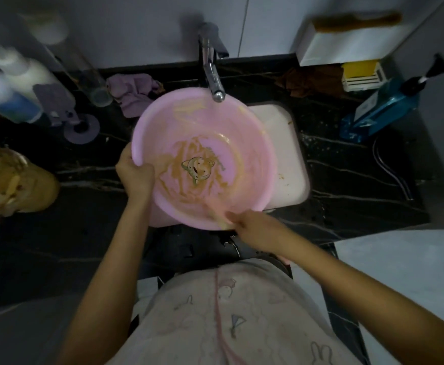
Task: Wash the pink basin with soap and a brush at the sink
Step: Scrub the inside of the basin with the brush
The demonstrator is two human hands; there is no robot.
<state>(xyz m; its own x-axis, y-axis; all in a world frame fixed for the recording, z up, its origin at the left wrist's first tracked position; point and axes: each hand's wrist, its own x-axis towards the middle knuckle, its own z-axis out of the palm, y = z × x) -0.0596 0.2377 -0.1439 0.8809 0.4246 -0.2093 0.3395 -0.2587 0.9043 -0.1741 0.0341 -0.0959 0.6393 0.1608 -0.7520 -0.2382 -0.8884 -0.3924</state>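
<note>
The pink basin (205, 127) sits over the white sink (289, 154), covering its left part and leaving the right part bare. Its far rim lies just under the spout of the faucet (211, 72), a sensible place for it, since water would fall straight inside. No water shows running. Brown smears (186, 154) streak the basin floor around a cartoon print (197, 168), and thinner streaks run up the far wall, so by my judgement the washing is at an early stage.

The left hand (134, 172) grips the basin's left rim, fingers curled over the edge and into the bowl. This looks meant to steady the basin, which rests on the sink edge rather than down in it.

The right hand (252, 225) reaches to the near rim with fingers closed around a pale tool (219, 219) that points into the basin. The hand and tool are blurred, which suggests scrubbing. The tool is likely a brush, though the head cannot be made out.

On the dark marbled tabletop (347, 167), a purple cloth (131, 90) lies just left of the faucet and soap-type bottles (10, 93) stand at the far left. To the right, a yellow sponge (359, 71) sits in a white holder and a blue refill pouch (379, 109) leans near the wall, both within easy reach of the right hand. A wooden brush (355, 21) rests on a white box at the far right.
</note>
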